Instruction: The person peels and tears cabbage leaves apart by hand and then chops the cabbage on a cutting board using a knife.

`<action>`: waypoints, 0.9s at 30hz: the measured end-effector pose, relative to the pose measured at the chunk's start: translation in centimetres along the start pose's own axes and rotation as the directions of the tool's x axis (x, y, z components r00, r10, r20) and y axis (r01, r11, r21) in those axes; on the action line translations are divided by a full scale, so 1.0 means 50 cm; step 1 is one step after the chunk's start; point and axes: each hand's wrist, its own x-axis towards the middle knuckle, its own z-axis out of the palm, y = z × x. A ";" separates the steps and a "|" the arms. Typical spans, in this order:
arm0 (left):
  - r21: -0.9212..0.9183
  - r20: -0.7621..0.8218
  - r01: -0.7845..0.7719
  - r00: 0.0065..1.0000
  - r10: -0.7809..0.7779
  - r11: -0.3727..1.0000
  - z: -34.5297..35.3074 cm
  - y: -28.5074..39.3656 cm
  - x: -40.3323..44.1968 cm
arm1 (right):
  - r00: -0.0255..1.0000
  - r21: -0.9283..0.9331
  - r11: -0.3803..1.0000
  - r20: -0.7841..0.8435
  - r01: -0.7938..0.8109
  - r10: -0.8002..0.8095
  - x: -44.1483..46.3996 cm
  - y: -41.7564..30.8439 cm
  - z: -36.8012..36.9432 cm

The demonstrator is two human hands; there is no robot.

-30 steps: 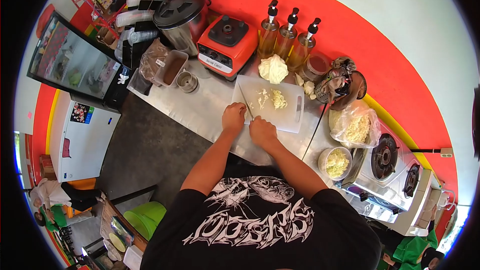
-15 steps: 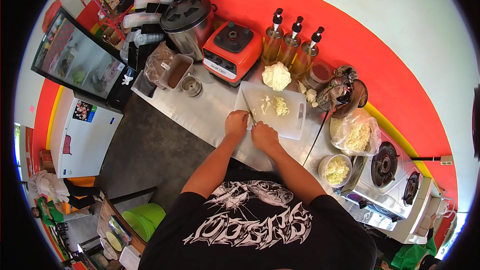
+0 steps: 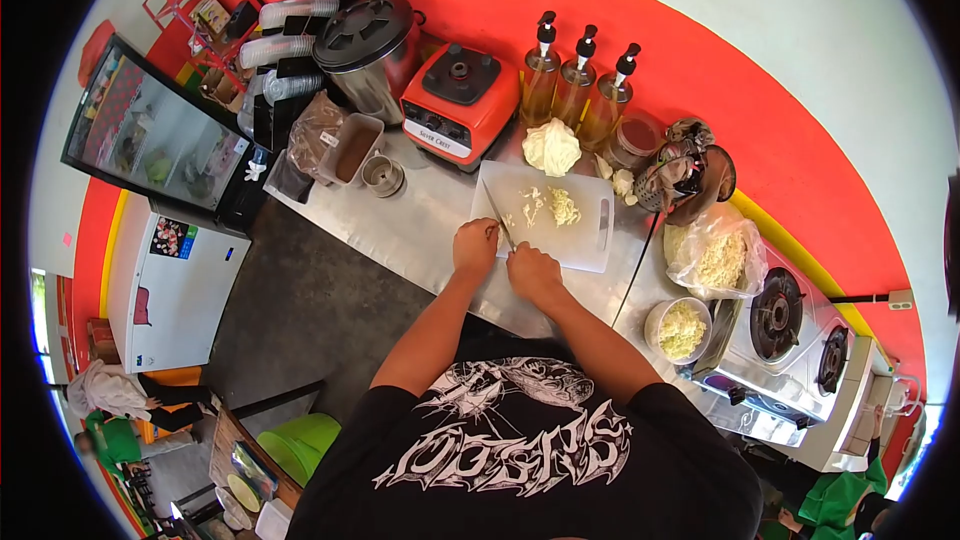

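Observation:
My right hand [image 3: 534, 271] is wrapped round the handle of a kitchen knife [image 3: 498, 212], its blade angled away to the upper left over the white cutting board [image 3: 590, 252]. My left hand [image 3: 476, 244] is at the board's near left edge, fingers closed beside the blade; anything in them is hidden. Finely cut pale cabbage [image 3: 564, 208] lies in a small heap on the board, with looser shreds [image 3: 531, 204] closer to the blade. Just behind the board sits a pale cabbage head [image 3: 551, 147].
A red blender base [image 3: 460, 105] and oil pump bottles [image 3: 575, 88] line the wall. To the right are a bag of shredded food [image 3: 720, 258], a bowl of chopped cabbage [image 3: 682, 330] and a gas stove [image 3: 800, 330]. A steel cup [image 3: 383, 175] stands left.
The whole view has shifted slightly. Both hands stay at the board's near edge with the knife in nearly the same pose.

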 end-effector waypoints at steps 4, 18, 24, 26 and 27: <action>-0.026 0.019 0.061 0.998 -0.061 0.998 -0.008 0.014 -0.002 | 0.998 0.002 0.998 0.024 -0.063 0.063 -0.004 -0.004 0.025; -0.046 -0.019 0.023 1.000 -0.024 0.999 -0.002 0.004 -0.003 | 1.000 -0.028 0.999 0.017 -0.020 0.020 -0.004 0.005 0.026; -0.020 -0.021 -0.012 1.000 0.011 1.000 0.000 -0.003 -0.001 | 0.998 -0.065 0.997 -0.049 0.046 -0.049 0.026 0.007 0.026; -0.030 -0.021 -0.011 1.000 0.011 0.999 0.001 -0.004 -0.001 | 0.996 -0.072 0.995 -0.059 0.067 -0.071 0.020 0.005 0.018; -0.044 -0.025 -0.003 1.000 0.002 0.999 0.000 -0.003 -0.002 | 0.996 -0.075 0.995 -0.050 0.067 -0.071 0.010 0.005 0.016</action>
